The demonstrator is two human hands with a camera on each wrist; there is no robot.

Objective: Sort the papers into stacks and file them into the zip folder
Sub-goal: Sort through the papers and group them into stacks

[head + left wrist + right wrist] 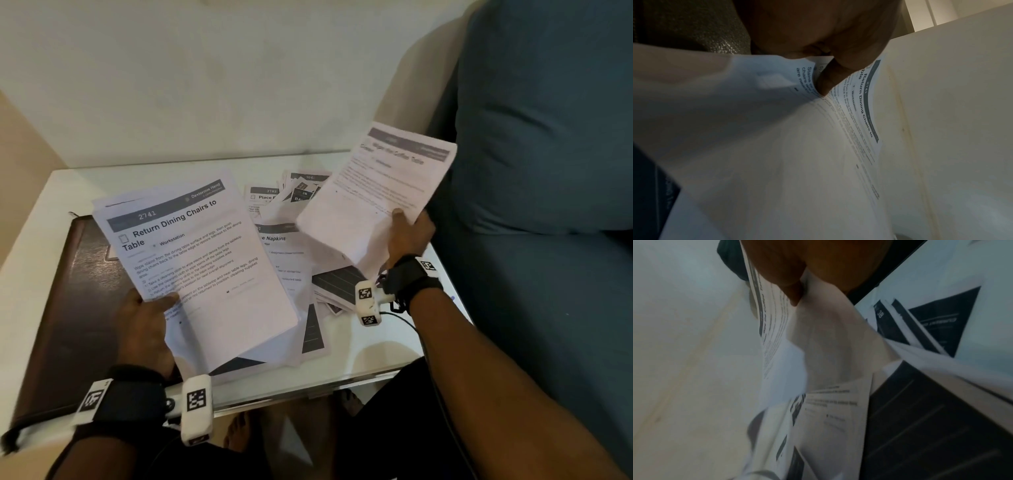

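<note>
1. Nearest the head camera, the left hand [145, 329] is gripping a sheaf of printed sheets [195, 260] by its near corner, thumb [826, 81] pressing on the top page, headed "2741 Return Dining Chairs to Table"; how many sheets lie beneath that page cannot be counted.
2. Across from it, the right hand [409, 236] is pinching a second bundle of papers [373, 192], its thumb [792, 288] on the printed face; the heading is blurring, with "Coffee Table" just readable.
3. Under the left hand's sheaf, a dark brown zip folder [73, 308] is lying closed on the white table [370, 356], largely covered by the paper; nothing is showing inside it.
4. Between the two hands, a loose pile of papers [291, 246] is sprawling over the table, some white with text, some carrying dark panels; the overlap is making a count impossible.
5. Beyond the right hand, a blue-grey cushion [548, 137] is filling that side.
6. Two wrist cameras are showing, one strapped on each forearm.
</note>
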